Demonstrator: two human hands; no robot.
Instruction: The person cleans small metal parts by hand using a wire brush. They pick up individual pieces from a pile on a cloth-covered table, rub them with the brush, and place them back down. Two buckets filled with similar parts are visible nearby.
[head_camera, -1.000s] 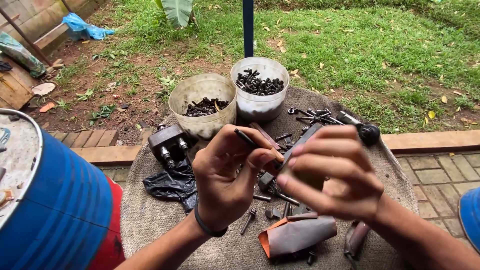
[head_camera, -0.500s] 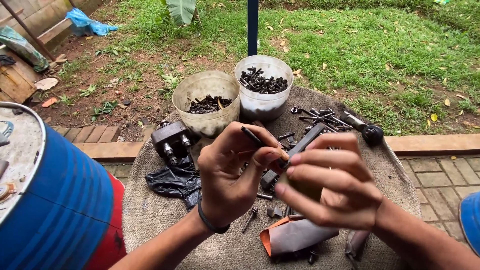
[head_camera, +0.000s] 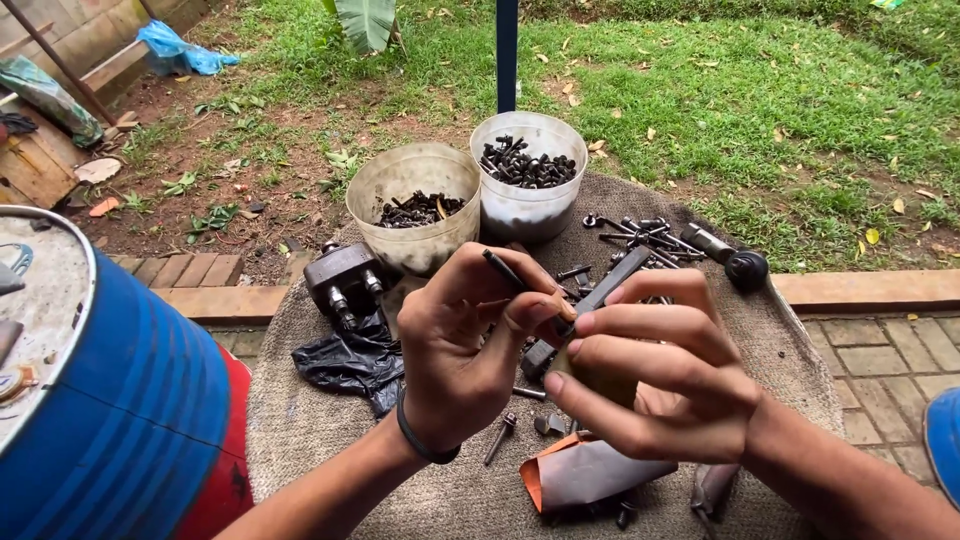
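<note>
**Hands closer together over the burlap**

Your two hands have drawn a little nearer each other since a second ago, and the bolt now tips more steeply toward the tubs. Your left hand has its thumb and forefinger pinched shut on a thin dark bolt, which slants up and to the left from your fingertips. Your right hand is curled closed around a dark flat metal part; its upper end sticks out above your fingers, and its lower end meets the bolt where your hands touch. How the two pieces join there is hidden by your fingers.

Below your hands, on the burlap-covered table, lie a loose screw and a folded orange-and-grey piece. To the left sit a crumpled black plastic bag and a dark metal clamp block. Beyond your hands stand two plastic tubs of dark bolts, side by side, with more loose bolts scattered to their right. A blue drum stands at the left edge.
</note>
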